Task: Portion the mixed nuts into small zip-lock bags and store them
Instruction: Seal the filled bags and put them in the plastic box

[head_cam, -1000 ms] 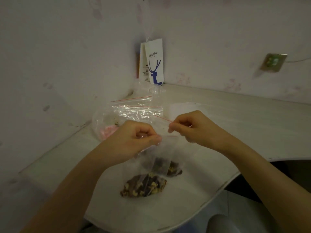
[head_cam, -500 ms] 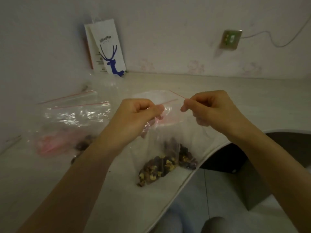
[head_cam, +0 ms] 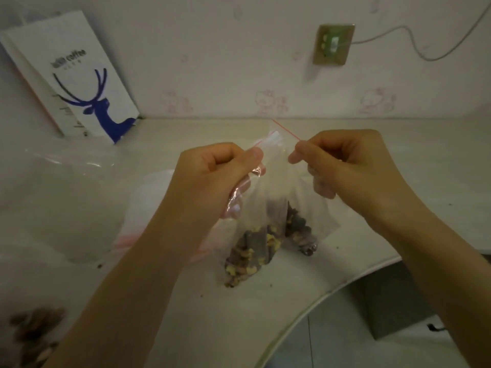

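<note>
Still raised, left hand (head_cam: 220, 179) and right hand (head_cam: 342, 166) pinch the zip-lock bag (head_cam: 271, 208); paper bag (head_cam: 79, 75) stands at bench (head_cam: 265, 301) corner.

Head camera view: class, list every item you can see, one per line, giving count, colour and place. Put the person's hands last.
small zip-lock bag: one, clear with red seal strip, held up between both hands
filled nut bags: two it seems, clear with brown and yellow nuts, on the desk below the held bag
large plastic bags: count unclear, clear with pink strips, desk left
loose nuts: blurred heap, brown, bottom left
paper bag: one, white with blue deer, back left corner
wall socket: one, greenish, upper right
desk: one, off-white, curved front edge
left hand: one, pinching the bag's top left
right hand: one, pinching the red strip
</note>
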